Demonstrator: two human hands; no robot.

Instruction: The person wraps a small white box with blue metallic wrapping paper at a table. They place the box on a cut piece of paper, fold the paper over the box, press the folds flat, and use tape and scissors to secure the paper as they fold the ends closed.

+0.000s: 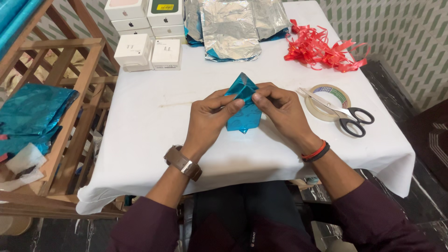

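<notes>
While one scissors [347, 115] lies nearby, two hands [247, 114] pinch one blue-wrapped parcel [243, 105].

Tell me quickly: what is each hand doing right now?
Left hand: closed on the blue foil-wrapped parcel.
Right hand: closed, pinching the parcel's top fold.

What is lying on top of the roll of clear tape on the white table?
A pair of scissors with black handles lies across the roll of tape, blades pointing left. The tape's right edge under the scissors is covered. Neither hand touches them.
</notes>
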